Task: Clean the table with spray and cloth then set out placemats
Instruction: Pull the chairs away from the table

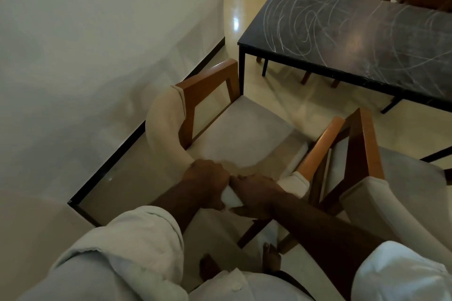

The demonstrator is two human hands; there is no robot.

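The left grip (208,179) and right grip (256,197) clasp the padded armchair back (166,129) at 6 o'clock, likely soft over a heavy frame; scribbled tabletop (354,39) at 1 o'clock.

Both forearms reach forward and down, sleeves rolled up. The left hand (208,179) and right hand (256,199) touch side by side, fingers curled over the chair back (161,124).
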